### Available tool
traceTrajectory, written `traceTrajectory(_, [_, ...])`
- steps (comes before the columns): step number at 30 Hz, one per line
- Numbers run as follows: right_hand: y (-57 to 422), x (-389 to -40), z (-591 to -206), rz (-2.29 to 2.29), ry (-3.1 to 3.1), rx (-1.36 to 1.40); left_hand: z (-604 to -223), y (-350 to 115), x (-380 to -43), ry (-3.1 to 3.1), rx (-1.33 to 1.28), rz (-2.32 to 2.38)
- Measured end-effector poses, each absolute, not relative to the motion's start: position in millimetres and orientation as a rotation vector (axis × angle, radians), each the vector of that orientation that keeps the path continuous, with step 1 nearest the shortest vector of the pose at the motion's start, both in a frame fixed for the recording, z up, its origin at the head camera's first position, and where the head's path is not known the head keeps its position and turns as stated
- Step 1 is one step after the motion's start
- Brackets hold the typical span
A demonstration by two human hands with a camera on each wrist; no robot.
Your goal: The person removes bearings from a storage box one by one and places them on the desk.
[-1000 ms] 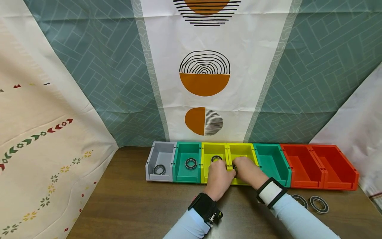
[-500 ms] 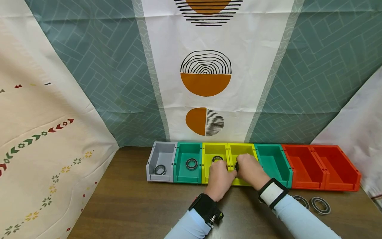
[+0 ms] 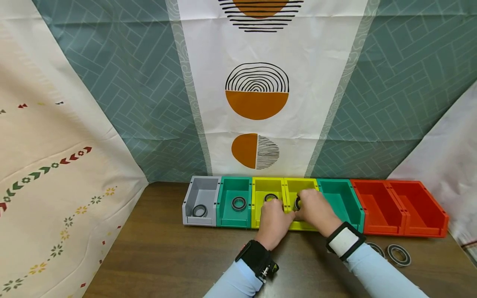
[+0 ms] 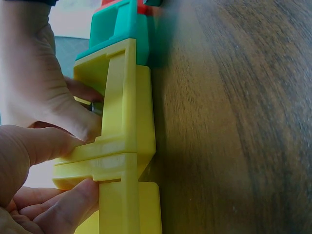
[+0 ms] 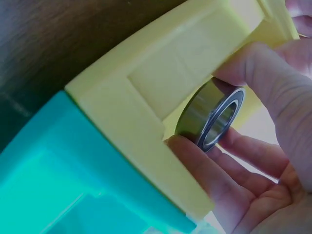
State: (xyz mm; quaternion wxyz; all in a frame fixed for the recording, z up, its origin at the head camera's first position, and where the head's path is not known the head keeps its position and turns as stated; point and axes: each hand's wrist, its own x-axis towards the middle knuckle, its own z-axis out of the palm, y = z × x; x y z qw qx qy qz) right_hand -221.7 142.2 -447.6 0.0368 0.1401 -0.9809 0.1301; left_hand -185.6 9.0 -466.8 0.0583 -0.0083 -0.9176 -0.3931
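Observation:
My left hand (image 3: 273,221) pinches the adjoining walls of the two yellow bins, its thumb on one side and fingers on the other, as the left wrist view shows. Inside the right yellow bin (image 3: 302,185), my right hand (image 3: 317,210) holds a ball bearing (image 5: 199,111) on edge between thumb and fingers. The bearing has a shiny steel outer ring and a dark face, and sits just behind the bin's low front lip. Another bearing (image 3: 270,196) lies in the left yellow bin (image 3: 261,186), partly hidden by my left hand.
A grey bin (image 3: 205,190) and a green bin (image 3: 234,188), each with one bearing, stand at the left of the row. Right of the yellow bins come a second green bin (image 3: 339,198) and two red bins (image 3: 376,203). Two larger bearings lie on the table (image 3: 167,252) at right.
My right hand has shifted slightly right and away from me, its wrist turning, and more of the bearing shows beside its fingers. My left hand stays on the bin walls.

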Motion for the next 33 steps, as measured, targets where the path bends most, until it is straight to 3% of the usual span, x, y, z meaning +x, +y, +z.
traceTrajectory(33, [173, -191, -405, 0.534, -2.619, 0.447, -469, 9, -187, -2.787, -0.046, -1.267])
